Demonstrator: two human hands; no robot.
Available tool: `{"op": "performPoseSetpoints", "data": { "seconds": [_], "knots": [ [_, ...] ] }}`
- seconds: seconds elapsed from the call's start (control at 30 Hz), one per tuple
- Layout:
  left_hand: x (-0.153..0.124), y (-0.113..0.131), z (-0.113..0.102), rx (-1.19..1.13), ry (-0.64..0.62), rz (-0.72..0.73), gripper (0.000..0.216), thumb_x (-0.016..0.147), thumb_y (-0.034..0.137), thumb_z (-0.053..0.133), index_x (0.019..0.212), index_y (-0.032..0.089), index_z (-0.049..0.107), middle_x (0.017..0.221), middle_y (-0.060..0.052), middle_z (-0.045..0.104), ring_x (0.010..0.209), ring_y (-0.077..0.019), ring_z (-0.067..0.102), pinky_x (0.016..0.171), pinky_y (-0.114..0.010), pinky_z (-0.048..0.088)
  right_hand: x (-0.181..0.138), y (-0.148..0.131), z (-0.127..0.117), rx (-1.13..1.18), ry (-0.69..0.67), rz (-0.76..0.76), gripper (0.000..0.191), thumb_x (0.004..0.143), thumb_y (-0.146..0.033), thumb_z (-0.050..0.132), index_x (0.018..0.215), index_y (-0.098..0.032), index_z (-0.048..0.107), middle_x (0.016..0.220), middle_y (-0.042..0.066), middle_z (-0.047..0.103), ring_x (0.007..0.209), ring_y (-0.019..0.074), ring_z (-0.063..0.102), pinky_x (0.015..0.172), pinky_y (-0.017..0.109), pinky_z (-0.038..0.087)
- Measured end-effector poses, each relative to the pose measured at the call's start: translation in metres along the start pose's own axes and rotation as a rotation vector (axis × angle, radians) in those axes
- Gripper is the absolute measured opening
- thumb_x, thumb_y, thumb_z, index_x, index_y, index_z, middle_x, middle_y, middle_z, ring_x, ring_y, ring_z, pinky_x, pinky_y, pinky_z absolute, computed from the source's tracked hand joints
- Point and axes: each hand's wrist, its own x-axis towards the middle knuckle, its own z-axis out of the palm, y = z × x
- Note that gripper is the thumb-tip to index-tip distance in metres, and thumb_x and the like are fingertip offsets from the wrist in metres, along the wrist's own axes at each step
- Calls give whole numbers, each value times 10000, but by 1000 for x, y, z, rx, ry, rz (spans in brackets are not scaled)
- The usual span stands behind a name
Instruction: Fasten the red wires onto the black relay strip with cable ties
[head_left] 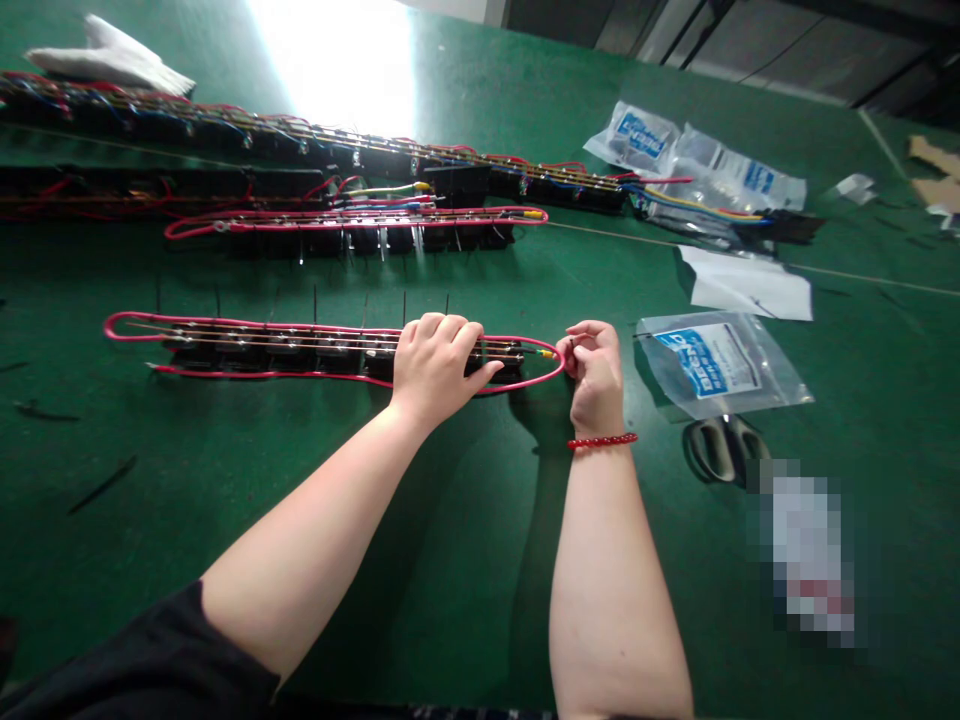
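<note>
A long row of black blocks (270,350) lies on the green table, looped by a red wire (135,325) and crossed by thin bare wires. My left hand (435,365) rests curled over the right end of that row, fingers closed on it. My right hand (596,375), with a red bead bracelet at the wrist, pinches the red wire loop at the row's right tip, beside a small yellow terminal (546,353).
More wired rows (352,225) lie farther back, with a white glove (105,60) at the far left. Plastic bags (720,365) and white paper (746,285) sit to the right, scissors (724,450) below them. Cut black ties (101,485) litter the left side.
</note>
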Motion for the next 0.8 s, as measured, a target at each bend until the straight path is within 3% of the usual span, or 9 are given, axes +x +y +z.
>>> {"op": "performPoseSetpoints", "data": {
  "seconds": [0.33, 0.8],
  "knots": [
    [0, 1, 0, -13, -2, -10, 328, 879, 522, 619, 1084, 266, 635, 1143, -72, 673, 1108, -301, 519, 924, -448, 394, 2, 6, -1, -109, -39, -41, 106, 889, -352, 443, 923, -269, 500, 751, -13, 508, 672, 145, 527, 663, 295, 489],
    [0, 1, -1, -3, -7, -6, 325, 883, 526, 615, 1078, 267, 633, 1145, -70, 677, 1107, -300, 518, 923, -448, 393, 4, 11, -1, -126, -18, -33, 90, 889, -295, 526, 927, -258, 598, 727, -26, 569, 702, 145, 580, 703, 311, 506]
  ]
}}
